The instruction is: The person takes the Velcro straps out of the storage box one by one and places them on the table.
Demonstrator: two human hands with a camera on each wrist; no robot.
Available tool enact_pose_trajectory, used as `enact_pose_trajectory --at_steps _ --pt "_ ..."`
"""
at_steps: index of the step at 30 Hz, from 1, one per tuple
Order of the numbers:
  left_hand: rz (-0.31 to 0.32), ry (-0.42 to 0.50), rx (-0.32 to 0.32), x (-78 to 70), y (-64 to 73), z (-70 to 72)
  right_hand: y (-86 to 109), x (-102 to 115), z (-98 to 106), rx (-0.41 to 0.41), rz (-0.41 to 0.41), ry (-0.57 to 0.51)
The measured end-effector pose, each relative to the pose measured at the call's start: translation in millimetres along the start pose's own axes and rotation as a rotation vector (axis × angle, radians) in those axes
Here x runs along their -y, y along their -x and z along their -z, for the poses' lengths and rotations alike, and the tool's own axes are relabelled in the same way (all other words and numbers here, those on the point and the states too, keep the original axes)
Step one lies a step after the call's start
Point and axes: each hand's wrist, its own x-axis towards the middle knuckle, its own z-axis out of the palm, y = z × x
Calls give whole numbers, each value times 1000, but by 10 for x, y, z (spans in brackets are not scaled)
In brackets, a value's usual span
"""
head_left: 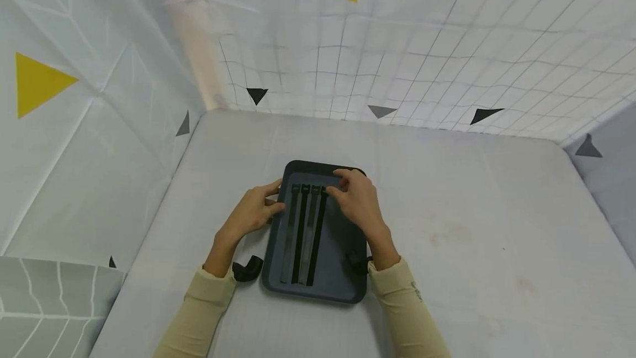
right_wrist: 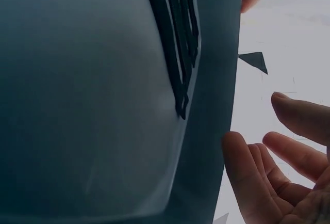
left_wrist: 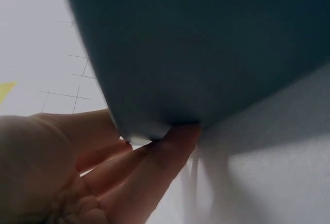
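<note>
A dark grey rectangular tray (head_left: 343, 269) lies in front of me on the pale surface. Side by side in it are several long, flat dark straps (head_left: 291, 231) with wider heads at the far end. My left hand (head_left: 248, 211) holds the tray's left edge, thumb at the rim; in the left wrist view its fingers (left_wrist: 154, 167) reach under the tray. Over the tray's upper right part is my right hand (head_left: 360, 203), thumb close to the rightmost strap's head. The right wrist view shows this hand (right_wrist: 289, 182) with thumb and fingers apart, nothing between them.
A white gridded wall (head_left: 422, 59) with dark and yellow triangles stands at the back. Another marked wall (head_left: 74, 153) runs along the left. The pale tabletop (head_left: 472, 247) extends to the right of the tray. Black wrist mounts (head_left: 247, 268) sit by both cuffs.
</note>
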Motion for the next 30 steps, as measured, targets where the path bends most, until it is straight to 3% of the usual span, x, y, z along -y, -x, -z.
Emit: enact_pose_trajectory --at_steps 15,24,30 --pt "14 16 -7 -5 -10 -3 -86 -100 -20 74 -89 -27" --pt "10 19 -7 14 -17 -9 -69 -86 -143 82 -148 -15" --pt "17 23 -4 24 -19 7 -65 -80 -209 96 -145 -28"
